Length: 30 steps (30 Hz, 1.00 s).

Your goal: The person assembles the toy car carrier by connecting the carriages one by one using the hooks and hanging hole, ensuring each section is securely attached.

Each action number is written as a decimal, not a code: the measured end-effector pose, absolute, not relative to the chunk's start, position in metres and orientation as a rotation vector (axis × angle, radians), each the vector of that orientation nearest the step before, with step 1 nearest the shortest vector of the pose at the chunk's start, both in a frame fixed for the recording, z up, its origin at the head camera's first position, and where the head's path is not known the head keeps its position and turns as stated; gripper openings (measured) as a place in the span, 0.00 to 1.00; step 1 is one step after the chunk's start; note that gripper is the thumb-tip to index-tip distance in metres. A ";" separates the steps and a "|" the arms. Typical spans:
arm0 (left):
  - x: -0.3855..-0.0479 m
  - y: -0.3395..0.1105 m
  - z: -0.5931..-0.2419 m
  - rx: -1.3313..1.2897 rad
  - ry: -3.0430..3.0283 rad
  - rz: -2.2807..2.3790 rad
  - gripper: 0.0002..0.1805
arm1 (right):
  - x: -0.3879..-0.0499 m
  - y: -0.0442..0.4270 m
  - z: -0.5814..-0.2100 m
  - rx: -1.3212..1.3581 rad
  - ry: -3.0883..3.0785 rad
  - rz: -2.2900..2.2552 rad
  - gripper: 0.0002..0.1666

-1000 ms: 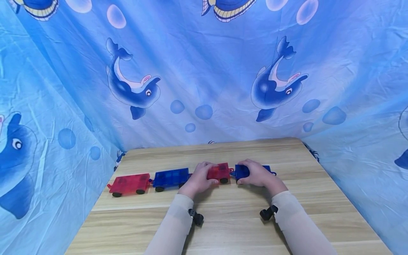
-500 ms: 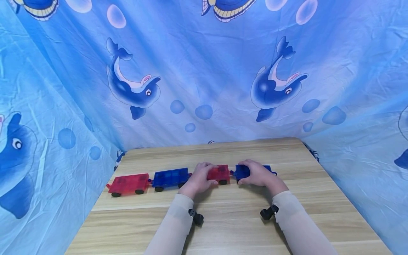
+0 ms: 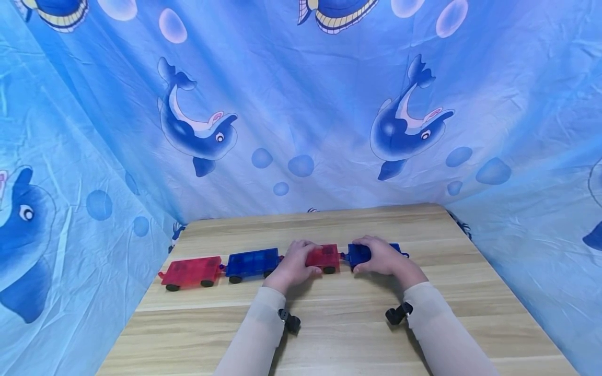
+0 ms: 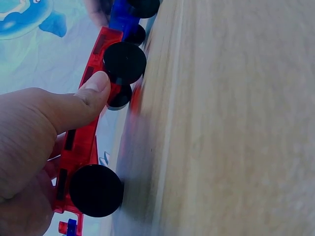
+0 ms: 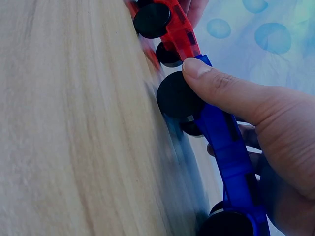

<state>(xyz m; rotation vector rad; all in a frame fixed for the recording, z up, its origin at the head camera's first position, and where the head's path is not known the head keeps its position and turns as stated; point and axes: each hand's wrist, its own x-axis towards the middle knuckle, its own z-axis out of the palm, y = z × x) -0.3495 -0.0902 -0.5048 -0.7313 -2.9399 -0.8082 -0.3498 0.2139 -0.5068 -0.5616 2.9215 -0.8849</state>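
My left hand (image 3: 295, 263) grips a translucent red toy train car (image 3: 329, 256) near the middle of the table. In the left wrist view the thumb presses its near side by a black wheel (image 4: 125, 63), the other fingers lying mostly hidden behind it. My right hand (image 3: 380, 256) holds a translucent blue toy train car (image 3: 358, 254) just to the right, thumb against its near side by a wheel (image 5: 180, 95) in the right wrist view. Hook and ring (image 3: 344, 256) meet between these cars; whether they are linked is too small to tell.
Farther left, in the same row, stand another blue car (image 3: 253, 262) and another red car (image 3: 194, 271), their couplings touching. All are on a wooden table (image 3: 343, 334). A blue dolphin-print curtain (image 3: 301, 94) surrounds the table's back and sides.
The right end of the held red car has come down slightly, its ring now level with the blue car's hook. The right hand and its blue car have shifted a little right.
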 end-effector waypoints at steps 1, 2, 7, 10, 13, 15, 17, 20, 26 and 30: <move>-0.349 -0.090 -0.505 -0.731 -2.939 -0.808 0.36 | -0.349 0.214 -0.507 -0.555 2.923 -0.883 0.53; -0.349 -0.090 -0.505 -0.731 -2.938 -0.807 0.36 | -0.349 0.214 -0.506 -0.552 2.925 -0.882 0.53; -0.349 -0.089 -0.505 -0.734 -2.923 -0.810 0.36 | -0.349 0.215 -0.505 -0.557 2.927 -0.882 0.53; -0.349 -0.089 -0.505 -0.737 -2.915 -0.816 0.35 | -0.349 0.215 -0.506 -0.554 2.923 -0.893 0.53; -0.350 -0.089 -0.506 -0.735 -2.919 -0.813 0.35 | -0.349 0.215 -0.507 -0.547 2.919 -0.897 0.52; -0.350 -0.089 -0.506 -0.733 -2.922 -0.808 0.35 | -0.350 0.215 -0.507 -0.550 2.919 -0.896 0.53; -0.350 -0.089 -0.506 -0.733 -2.924 -0.803 0.35 | -0.350 0.215 -0.508 -0.554 2.920 -0.892 0.53; -0.349 -0.089 -0.506 -0.731 -2.927 -0.801 0.35 | -0.350 0.215 -0.509 -0.556 2.923 -0.884 0.53; -0.349 -0.090 -0.505 -0.726 -2.949 -0.795 0.37 | -0.349 0.216 -0.508 -0.561 2.946 -0.867 0.54; -0.350 -0.090 -0.503 -0.740 -2.942 -0.819 0.39 | -0.348 0.216 -0.506 -0.560 2.958 -0.852 0.55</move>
